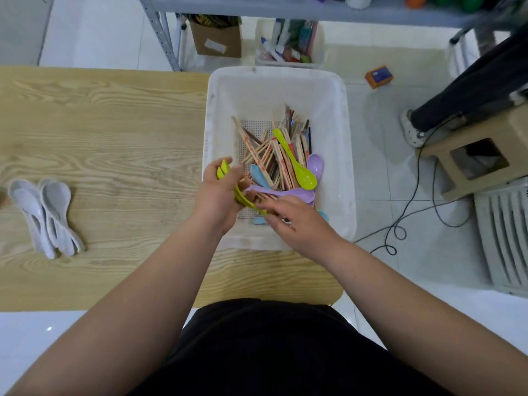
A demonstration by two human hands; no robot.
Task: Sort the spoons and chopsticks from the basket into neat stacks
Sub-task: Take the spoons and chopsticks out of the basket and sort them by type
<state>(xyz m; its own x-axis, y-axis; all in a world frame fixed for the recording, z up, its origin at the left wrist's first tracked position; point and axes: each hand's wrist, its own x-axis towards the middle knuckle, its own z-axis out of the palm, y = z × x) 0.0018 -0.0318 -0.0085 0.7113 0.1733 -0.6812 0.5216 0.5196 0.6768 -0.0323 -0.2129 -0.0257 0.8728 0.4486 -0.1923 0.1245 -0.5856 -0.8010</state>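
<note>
A white plastic basket (340, 115) stands on the right end of the wooden table (108, 132). Inside lie several wooden chopsticks (274, 158), a green spoon (297, 164), purple spoons (314, 167) and blue spoons (258, 174). My left hand (218, 195) grips a bunch of green spoons (224, 168) over the basket's near left side. My right hand (294, 221) is just to the right of it and pinches the handle ends of those green spoons (258, 210). A stack of white spoons (47, 212) lies on the table at the left.
Beyond the table stands a metal shelf (285, 7) with a cardboard box (217, 38) and a white bin (288, 44) under it. On the right floor are a beige stool (474, 155), a black cable (411, 212), a grille (503, 235) and another person's leg (463, 92).
</note>
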